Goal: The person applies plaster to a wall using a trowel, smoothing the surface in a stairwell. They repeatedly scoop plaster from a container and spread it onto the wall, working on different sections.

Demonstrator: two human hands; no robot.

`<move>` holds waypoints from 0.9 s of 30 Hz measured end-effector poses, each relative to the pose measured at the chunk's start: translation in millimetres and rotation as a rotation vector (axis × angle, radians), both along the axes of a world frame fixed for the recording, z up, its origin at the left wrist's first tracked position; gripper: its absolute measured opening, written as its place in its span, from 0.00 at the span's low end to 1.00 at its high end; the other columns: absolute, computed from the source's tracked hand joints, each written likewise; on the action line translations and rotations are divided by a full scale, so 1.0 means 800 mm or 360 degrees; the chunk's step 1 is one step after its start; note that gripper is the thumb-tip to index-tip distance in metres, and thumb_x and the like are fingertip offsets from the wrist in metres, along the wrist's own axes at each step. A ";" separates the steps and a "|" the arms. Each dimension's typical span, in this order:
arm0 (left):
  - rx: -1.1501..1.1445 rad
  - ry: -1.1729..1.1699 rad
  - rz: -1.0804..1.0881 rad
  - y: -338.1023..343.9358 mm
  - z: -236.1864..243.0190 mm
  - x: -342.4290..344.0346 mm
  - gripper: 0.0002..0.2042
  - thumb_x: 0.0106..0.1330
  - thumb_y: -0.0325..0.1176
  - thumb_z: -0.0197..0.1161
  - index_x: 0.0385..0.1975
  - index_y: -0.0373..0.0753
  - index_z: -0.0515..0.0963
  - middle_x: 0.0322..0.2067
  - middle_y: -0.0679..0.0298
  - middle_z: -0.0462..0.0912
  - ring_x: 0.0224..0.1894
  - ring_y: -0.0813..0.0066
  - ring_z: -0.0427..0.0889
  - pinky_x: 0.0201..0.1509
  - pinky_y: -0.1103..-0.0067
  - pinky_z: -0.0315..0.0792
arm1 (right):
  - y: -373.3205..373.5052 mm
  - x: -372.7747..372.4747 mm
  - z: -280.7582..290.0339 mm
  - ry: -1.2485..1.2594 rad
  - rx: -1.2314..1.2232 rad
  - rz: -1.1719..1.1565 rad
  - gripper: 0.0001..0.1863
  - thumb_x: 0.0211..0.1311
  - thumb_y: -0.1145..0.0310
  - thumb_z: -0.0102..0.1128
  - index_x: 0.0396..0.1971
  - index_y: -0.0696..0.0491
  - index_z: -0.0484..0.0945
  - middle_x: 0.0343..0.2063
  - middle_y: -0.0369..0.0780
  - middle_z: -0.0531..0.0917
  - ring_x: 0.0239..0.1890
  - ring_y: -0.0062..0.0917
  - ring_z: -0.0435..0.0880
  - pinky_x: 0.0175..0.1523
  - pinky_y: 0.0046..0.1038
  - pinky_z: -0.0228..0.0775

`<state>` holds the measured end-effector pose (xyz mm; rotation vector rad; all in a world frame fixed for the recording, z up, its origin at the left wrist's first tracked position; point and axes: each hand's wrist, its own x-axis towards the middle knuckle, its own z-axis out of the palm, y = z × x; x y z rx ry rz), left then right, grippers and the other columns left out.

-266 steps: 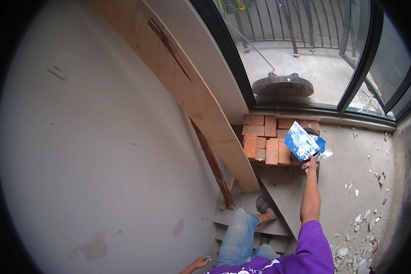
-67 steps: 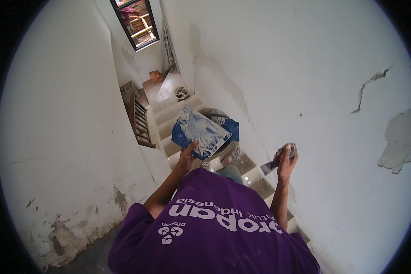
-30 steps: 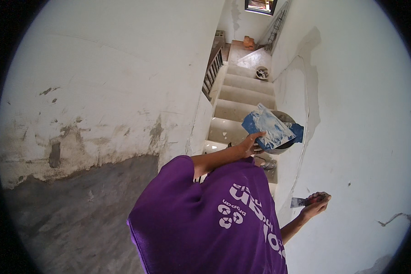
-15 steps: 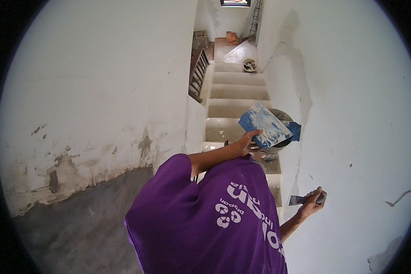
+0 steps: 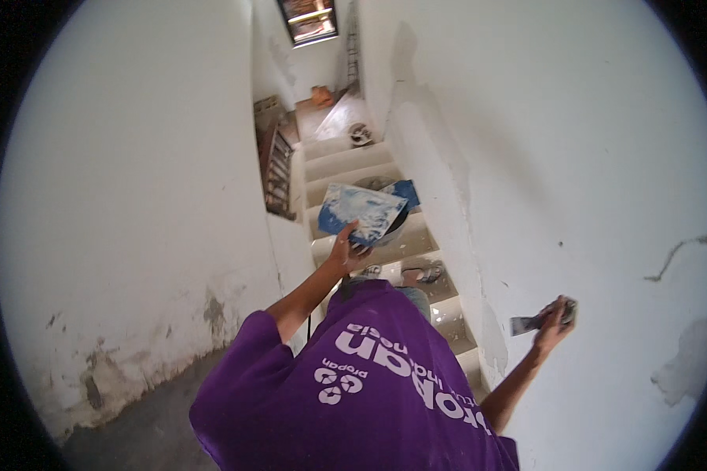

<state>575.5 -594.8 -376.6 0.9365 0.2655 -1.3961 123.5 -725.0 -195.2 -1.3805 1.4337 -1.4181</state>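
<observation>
My left hand (image 5: 349,248) grips a flat blue board (image 5: 335,225) by its near edge, thumb on top. White putty is smeared thickly over its upper face. Partly hidden behind the board is a round bucket (image 5: 399,229) on the stairs, with another blue piece (image 5: 404,193) at its rim. Out to the right, my right hand (image 5: 556,322) is closed around the dark handle of a putty knife (image 5: 524,325). The knife's blade points left, in front of the white wall; whether it touches the wall, I cannot tell.
Pale stairs (image 5: 342,166) descend ahead, and my feet stand on them. A small bucket (image 5: 360,135) sits on a lower step, near orange bricks (image 5: 321,96). A dark railing (image 5: 279,174) lines the left. The right wall (image 5: 511,180) has grey patches and a crack.
The view has turned, so stairs and board appear further left. My right hand has moved rightward along the wall with the putty knife. Both hands keep their holds.
</observation>
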 end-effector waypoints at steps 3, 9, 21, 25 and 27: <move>0.0044 -0.0044 0.0017 -0.006 0.013 -0.004 0.32 0.53 0.52 0.71 0.54 0.44 0.67 0.50 0.60 0.71 0.51 0.64 0.70 0.56 0.65 0.67 | -0.031 -0.041 0.071 -0.0048 -0.0361 -0.0017 0.08 0.68 0.64 0.58 0.32 0.52 0.75 0.19 0.29 0.71 0.20 0.12 0.66 0.25 0.19 0.61; 0.0025 0.0025 -0.0011 -0.012 0.004 -0.032 0.31 0.53 0.52 0.70 0.53 0.45 0.68 0.49 0.62 0.72 0.51 0.64 0.70 0.55 0.65 0.67 | -0.039 -0.030 0.134 -0.0330 -0.0448 0.0170 0.13 0.70 0.60 0.53 0.28 0.52 0.69 0.19 0.32 0.69 0.20 0.17 0.68 0.27 0.22 0.63; 0.0212 0.0091 0.0255 0.009 0.028 -0.053 0.31 0.55 0.50 0.70 0.57 0.46 0.67 0.53 0.62 0.71 0.54 0.63 0.68 0.58 0.65 0.66 | -0.129 0.136 0.049 -0.0328 -0.0217 0.0718 0.18 0.70 0.57 0.49 0.25 0.55 0.71 0.22 0.35 0.71 0.26 0.19 0.69 0.32 0.24 0.61; 0.0292 0.0057 0.0405 0.001 0.023 -0.053 0.32 0.55 0.50 0.69 0.57 0.46 0.67 0.52 0.61 0.71 0.54 0.63 0.68 0.58 0.65 0.66 | -0.171 0.141 0.006 -0.0035 -0.0044 0.0770 0.17 0.68 0.57 0.51 0.27 0.55 0.73 0.19 0.31 0.70 0.23 0.13 0.65 0.30 0.19 0.56; 0.0321 0.0033 0.0489 -0.004 0.022 -0.055 0.32 0.54 0.51 0.70 0.56 0.46 0.67 0.52 0.61 0.71 0.54 0.63 0.68 0.58 0.65 0.66 | -0.181 0.148 -0.019 0.0046 0.0113 0.0774 0.17 0.68 0.56 0.53 0.27 0.55 0.73 0.17 0.30 0.69 0.21 0.12 0.65 0.28 0.18 0.55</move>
